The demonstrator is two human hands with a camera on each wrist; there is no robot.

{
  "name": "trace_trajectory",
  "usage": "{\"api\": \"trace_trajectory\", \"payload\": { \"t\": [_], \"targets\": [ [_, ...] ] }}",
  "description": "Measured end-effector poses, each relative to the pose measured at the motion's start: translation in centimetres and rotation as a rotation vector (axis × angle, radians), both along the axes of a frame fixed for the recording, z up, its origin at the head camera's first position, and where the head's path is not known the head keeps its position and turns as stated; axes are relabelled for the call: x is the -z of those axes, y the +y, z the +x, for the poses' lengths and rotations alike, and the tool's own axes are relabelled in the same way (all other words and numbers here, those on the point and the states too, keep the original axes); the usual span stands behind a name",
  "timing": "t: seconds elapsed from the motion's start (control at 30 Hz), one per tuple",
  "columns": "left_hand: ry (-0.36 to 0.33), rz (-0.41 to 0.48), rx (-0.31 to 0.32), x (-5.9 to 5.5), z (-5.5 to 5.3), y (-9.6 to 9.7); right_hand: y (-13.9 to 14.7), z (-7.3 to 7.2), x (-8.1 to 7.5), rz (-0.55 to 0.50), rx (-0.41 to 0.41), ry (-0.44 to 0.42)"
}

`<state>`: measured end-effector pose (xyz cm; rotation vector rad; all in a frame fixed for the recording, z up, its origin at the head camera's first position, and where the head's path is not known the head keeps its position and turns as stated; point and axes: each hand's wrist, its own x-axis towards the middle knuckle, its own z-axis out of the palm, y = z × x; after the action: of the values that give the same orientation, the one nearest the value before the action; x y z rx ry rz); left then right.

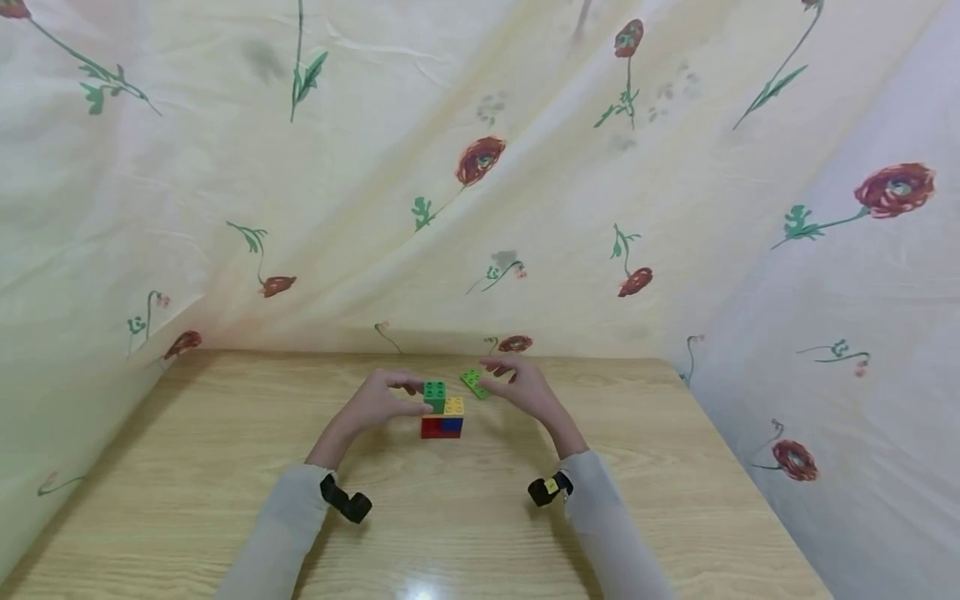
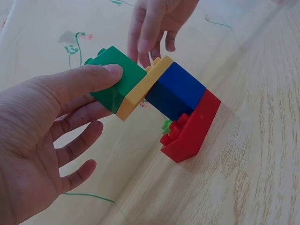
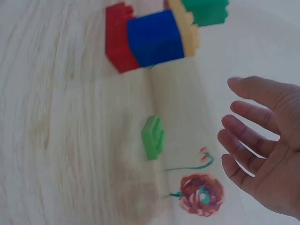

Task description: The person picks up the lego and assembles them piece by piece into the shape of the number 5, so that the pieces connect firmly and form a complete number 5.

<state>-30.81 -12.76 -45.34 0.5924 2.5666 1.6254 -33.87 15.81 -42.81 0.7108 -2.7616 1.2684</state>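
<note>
A stack of toy building bricks stands on the table, with a flat red brick at the bottom. On one end of it sits a blue brick, then a thin yellow brick, then a green brick on top at the other end. My left hand pinches the green brick, thumb on its near side and a finger behind. My right hand is raised to the right of the stack, fingers loosely bent with nothing in them. A flat light green brick lies on the table near it.
The wooden table runs back to a pale curtain printed with red flowers, which also hangs along both sides. Black camera bands are strapped round both wrists over grey sleeves.
</note>
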Motion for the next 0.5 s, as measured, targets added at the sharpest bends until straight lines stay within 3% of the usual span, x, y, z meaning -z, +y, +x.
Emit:
{"api": "trace_trajectory", "payload": {
  "t": [0.17, 0.5],
  "targets": [
    [0.013, -0.006, 0.007, -0.1, 0.0, -0.1, 0.0, -1.4, 1.0, -0.003, 0.033, -0.015],
    [0.016, 0.002, 0.017, 0.3, -0.2, -0.1, 0.0, -3.2, 2.9, 0.003, 0.014, -0.043]
  ]
}}
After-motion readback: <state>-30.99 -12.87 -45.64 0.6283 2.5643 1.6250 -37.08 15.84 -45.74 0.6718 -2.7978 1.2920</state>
